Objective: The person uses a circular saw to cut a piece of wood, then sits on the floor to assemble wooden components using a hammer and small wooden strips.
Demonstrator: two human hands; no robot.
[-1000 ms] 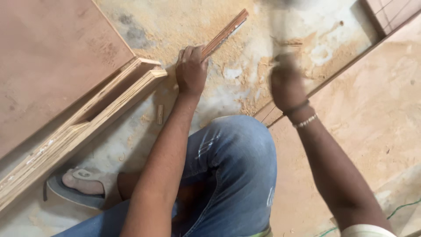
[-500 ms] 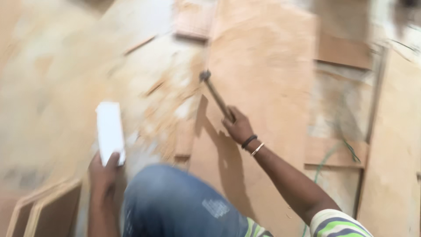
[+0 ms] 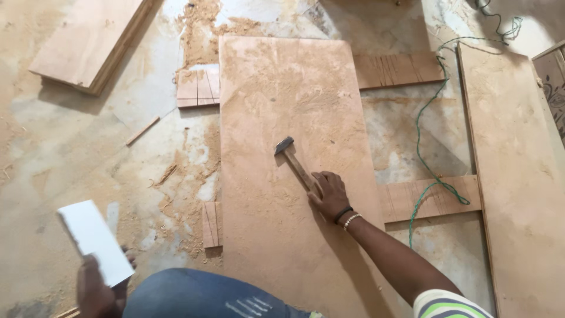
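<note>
The right hand [image 3: 328, 191] is closing around the wooden handle of a hammer [image 3: 292, 160], fingers wrapped low on the shaft, and the dark metal head is resting flat on a large plywood panel [image 3: 282, 106] rather than hanging above it. The left hand [image 3: 97, 288] is gripping a white rectangular block [image 3: 94, 241] down by the bent knee in blue jeans [image 3: 206, 297], holding it off to the left, over the floor and well apart from the panel.

Spreading outward, the panel is lying across short wooden battens — one [image 3: 197, 87] showing at its upper left edge, another [image 3: 212, 225] peeking out lower on the left, and two more [image 3: 397, 69] [image 3: 432, 197] sticking out on the right. Sawdust [image 3: 209, 26] is coating the panel and heaping on the stone floor [image 3: 70, 153] above it. A green cord [image 3: 424, 147] is trailing across the floor to the right, passing over the lower right batten, and a second long board [image 3: 518, 176] is lying beside it. A thicker slab of board [image 3: 88, 41] is sitting at the upper left.

By my judgement the work is sitting at a pause: the panel is laid on its supports, but I cannot make out any nails driven into its face, and the white block is not yet touching the wood — so whatever fixing or finishing is meant for this surface seems largely ahead.
</note>
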